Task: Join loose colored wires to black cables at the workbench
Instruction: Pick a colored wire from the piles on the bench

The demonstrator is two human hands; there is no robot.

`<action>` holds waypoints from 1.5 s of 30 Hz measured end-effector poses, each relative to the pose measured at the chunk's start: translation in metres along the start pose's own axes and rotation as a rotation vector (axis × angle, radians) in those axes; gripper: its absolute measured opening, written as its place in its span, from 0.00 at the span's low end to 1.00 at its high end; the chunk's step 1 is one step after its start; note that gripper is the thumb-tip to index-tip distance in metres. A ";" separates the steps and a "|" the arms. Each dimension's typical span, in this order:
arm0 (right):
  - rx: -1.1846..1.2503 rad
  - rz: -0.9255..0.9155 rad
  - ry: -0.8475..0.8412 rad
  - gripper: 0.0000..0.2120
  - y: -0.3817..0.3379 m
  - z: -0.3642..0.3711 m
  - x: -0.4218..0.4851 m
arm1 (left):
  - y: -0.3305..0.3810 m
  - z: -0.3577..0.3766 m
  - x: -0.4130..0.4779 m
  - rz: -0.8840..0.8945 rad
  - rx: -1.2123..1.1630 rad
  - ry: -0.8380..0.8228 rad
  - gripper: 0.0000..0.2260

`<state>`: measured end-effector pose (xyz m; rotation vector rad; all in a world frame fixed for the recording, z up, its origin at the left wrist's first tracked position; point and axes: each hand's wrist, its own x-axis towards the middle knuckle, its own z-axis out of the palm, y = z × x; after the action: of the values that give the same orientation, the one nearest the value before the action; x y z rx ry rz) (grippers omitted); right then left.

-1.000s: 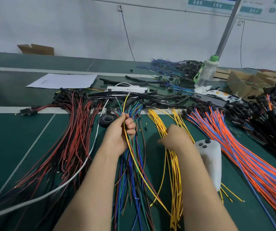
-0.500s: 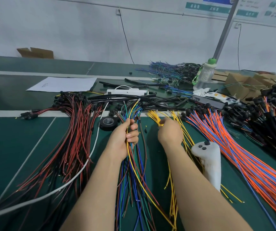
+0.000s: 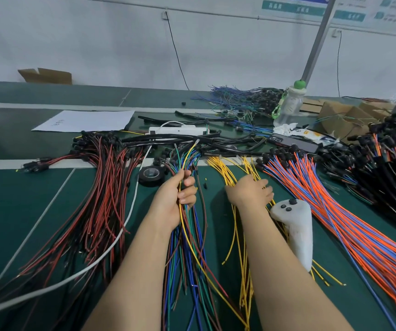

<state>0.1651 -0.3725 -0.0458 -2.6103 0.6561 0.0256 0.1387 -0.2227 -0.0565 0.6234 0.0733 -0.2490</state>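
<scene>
Wires of mixed colours (image 3: 188,249), blue, green, brown and red, lie in a long bundle down the middle of the green workbench (image 3: 13,211), and the left hand (image 3: 175,201) grips that bundle near its far end, fingers curled round it together with a single yellow wire (image 3: 188,155) that sticks out above the fist. Just to the right, a pile of yellow wires (image 3: 223,168) runs alongside; the right hand (image 3: 249,193) rests palm-down on it, and whether its fingers pinch any wire cannot be told. Black cables (image 3: 192,139) lie crosswise beyond both hands. A red-and-black bundle (image 3: 101,199) fans out to the left, with a roll of black tape (image 3: 150,175) between it and the left hand. Orange and blue wires (image 3: 335,211) spread to the right, and a white handheld device (image 3: 297,230) lies beside the right forearm.
</scene>
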 end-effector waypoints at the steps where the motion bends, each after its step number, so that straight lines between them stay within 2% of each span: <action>1: -0.014 -0.008 0.003 0.28 0.001 -0.001 -0.001 | 0.000 0.000 0.000 0.001 0.002 0.002 0.12; 5: -0.051 -0.177 0.066 0.17 -0.005 0.000 -0.012 | -0.001 0.000 0.001 0.003 0.019 0.008 0.12; 8: -0.032 -0.283 0.070 0.17 -0.010 0.006 -0.022 | -0.002 0.000 0.001 0.003 0.025 0.011 0.12; 16: -0.091 -0.105 -0.105 0.25 0.009 -0.015 -0.028 | -0.002 -0.001 0.003 -0.011 0.051 0.018 0.12; 20: -0.094 -0.169 -0.115 0.15 0.011 -0.013 -0.038 | -0.004 0.001 0.004 -0.009 0.067 0.023 0.12; 28: 0.022 -0.310 -0.028 0.10 0.012 -0.008 -0.058 | -0.005 0.012 0.001 -0.028 0.153 0.073 0.12; 30: 0.081 -0.339 0.042 0.13 0.019 -0.012 -0.064 | -0.008 0.020 0.003 -0.030 0.292 0.138 0.12; 32: 0.134 -0.309 0.201 0.18 0.027 -0.023 -0.070 | -0.016 0.030 0.005 -0.042 0.395 0.181 0.12; 34: 0.151 -0.250 0.333 0.25 0.041 -0.039 -0.076 | -0.025 0.043 0.007 -0.065 0.389 0.195 0.12; 35: 0.130 -0.219 0.339 0.29 0.050 -0.045 -0.078 | -0.030 0.048 0.008 -0.074 0.366 0.201 0.13; 38: 0.069 -0.143 0.183 0.40 0.082 -0.053 -0.087 | -0.040 0.059 0.011 -0.081 0.331 0.227 0.14; 41: 0.153 -0.113 0.057 0.41 0.101 -0.050 -0.093 | -0.049 0.065 0.015 -0.082 0.312 0.248 0.15; 45: 0.231 -0.126 0.020 0.43 0.098 -0.051 -0.080 | -0.051 0.077 0.018 -0.037 0.383 0.270 0.15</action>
<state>0.0448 -0.4356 -0.0310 -2.4249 0.4697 -0.1095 0.1427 -0.3115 -0.0254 1.0358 0.3019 -0.2146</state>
